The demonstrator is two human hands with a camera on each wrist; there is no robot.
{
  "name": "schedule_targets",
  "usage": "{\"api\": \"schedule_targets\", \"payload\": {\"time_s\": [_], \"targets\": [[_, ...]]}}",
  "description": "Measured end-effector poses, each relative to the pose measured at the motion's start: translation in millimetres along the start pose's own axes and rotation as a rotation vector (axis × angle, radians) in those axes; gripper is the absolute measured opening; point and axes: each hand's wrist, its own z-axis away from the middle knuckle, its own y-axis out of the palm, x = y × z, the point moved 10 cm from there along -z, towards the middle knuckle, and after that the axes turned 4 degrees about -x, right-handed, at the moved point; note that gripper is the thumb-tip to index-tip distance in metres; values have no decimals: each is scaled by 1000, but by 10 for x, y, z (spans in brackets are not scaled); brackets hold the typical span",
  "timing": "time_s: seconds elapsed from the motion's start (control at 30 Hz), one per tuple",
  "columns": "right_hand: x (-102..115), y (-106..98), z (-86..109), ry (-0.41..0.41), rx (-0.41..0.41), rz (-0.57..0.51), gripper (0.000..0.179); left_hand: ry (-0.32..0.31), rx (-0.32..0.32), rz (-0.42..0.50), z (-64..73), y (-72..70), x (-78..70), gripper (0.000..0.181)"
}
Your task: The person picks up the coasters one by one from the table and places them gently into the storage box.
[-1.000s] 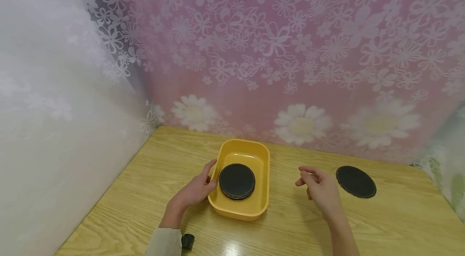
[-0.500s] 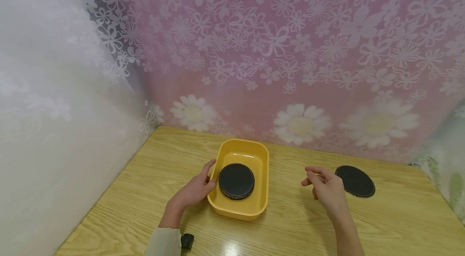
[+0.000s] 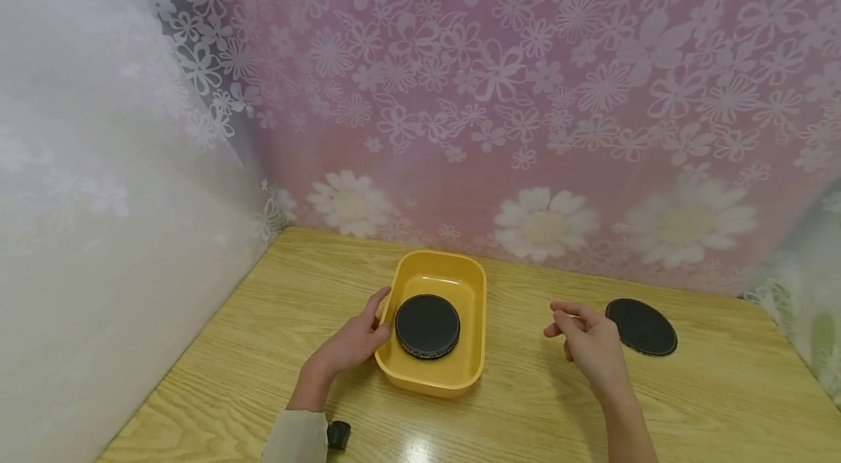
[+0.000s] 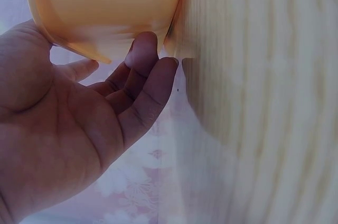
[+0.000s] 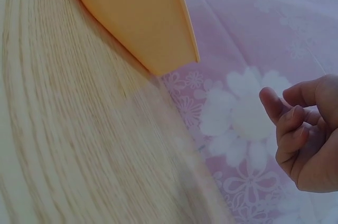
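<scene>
A yellow rectangular box stands on the table, with a short stack of round black coasters inside. At its left side my left hand holds the wall: the thumb reaches over the rim and the fingers lie along the outside. The left wrist view shows those fingers bent beside the box wall. My right hand hovers to the right of the box, holding nothing, its fingers loosely curled. Just beyond it a single black coaster lies flat, partly overlapped by the hand.
The wood-grain table ends at a pink floral curtain behind the box. A pale curtain hangs along the left edge. A small black object sits beside the left sleeve.
My right hand has shifted slightly right, toward the lone coaster, then stayed almost still. My left hand, the box and the stack have not moved.
</scene>
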Motion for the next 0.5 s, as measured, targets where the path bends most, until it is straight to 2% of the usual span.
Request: {"api": "schedule_targets", "payload": {"time_s": [0.23, 0.43, 0.5], "targets": [[13, -20, -48, -52, 10, 57, 36, -4, 13, 27, 42, 5, -13, 66], [-3, -175, -267, -147, 36, 294, 40, -12, 16, 40, 32, 32, -66, 67], [-47, -261, -362, -152, 55, 367, 45, -13, 14, 36, 22, 40, -62, 67]]}}
